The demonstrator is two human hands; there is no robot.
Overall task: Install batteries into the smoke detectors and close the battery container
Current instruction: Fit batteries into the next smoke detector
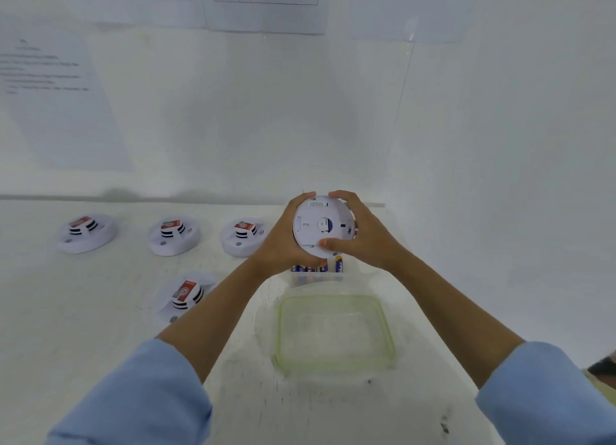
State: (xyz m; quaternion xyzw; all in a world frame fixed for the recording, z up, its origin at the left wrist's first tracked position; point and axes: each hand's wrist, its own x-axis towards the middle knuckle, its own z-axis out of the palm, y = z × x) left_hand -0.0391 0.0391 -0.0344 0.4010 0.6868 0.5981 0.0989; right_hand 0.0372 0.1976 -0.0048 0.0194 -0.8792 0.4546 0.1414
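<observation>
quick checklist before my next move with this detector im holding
1. Held detector secure: ok, left hand and right hand both hold its rim.
2. Back of it turned toward the camera: ok.
3. Batteries seated inside it: cannot tell, the detail is too small.
4. Spare batteries in the container: ok, several show below the hands.
5. Container closed: not ok, the lid lies apart, nearer the person.
6. Other four detectors fitted with batteries: cannot tell, they lie face up.
</observation>
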